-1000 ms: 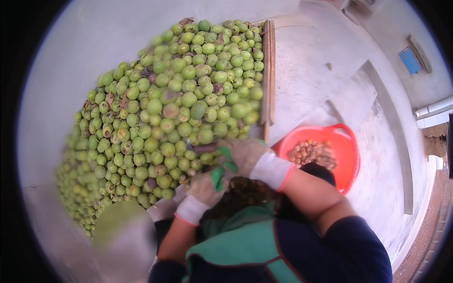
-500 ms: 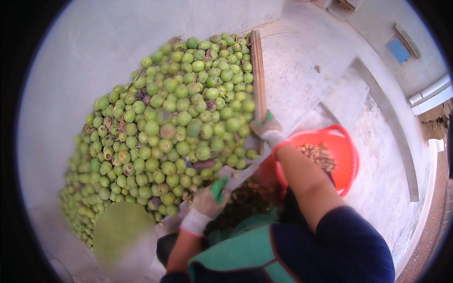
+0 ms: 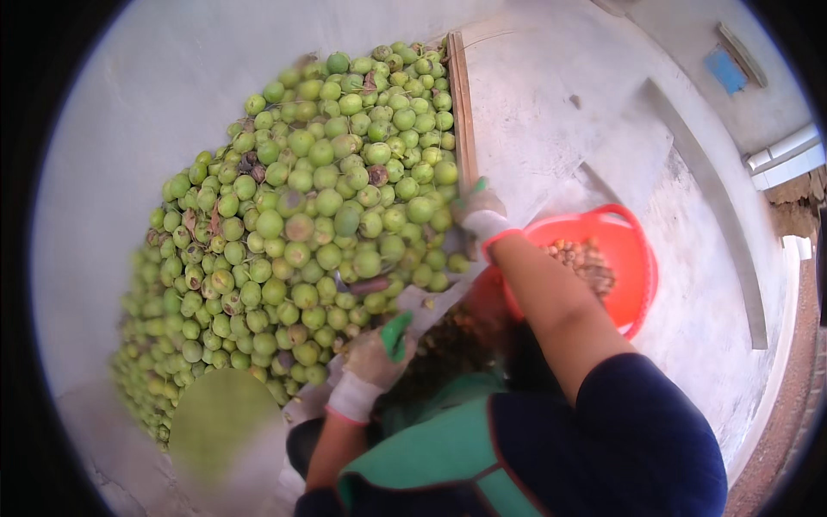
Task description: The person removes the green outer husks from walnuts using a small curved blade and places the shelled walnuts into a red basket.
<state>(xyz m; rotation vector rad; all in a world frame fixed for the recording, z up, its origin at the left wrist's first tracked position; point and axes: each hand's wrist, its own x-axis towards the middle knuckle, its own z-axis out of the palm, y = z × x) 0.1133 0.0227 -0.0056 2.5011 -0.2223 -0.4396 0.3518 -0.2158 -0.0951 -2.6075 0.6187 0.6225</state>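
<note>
A big heap of round green fruits (image 3: 301, 224) fills the left and middle of the view, lying against a pale wall. My right hand (image 3: 478, 211), in a white glove with green fingertips, reaches out to the heap's right edge and rests on the fruits beside a wooden board (image 3: 463, 112). My left hand (image 3: 375, 358), gloved the same way, sits low at the heap's near edge with its fingers curled. Whether it holds anything is hidden. Between my hands lies a dark mass of husk scraps (image 3: 448, 345).
A red plastic basin (image 3: 637, 258) holding brown shelled nuts stands on the concrete floor to the right of my right forearm. A raised concrete ledge (image 3: 715, 224) runs along the right side. My green apron and dark sleeve fill the bottom.
My right hand has left the left hand and stretched up and right to the heap's edge by the board. The left hand has stayed low.
</note>
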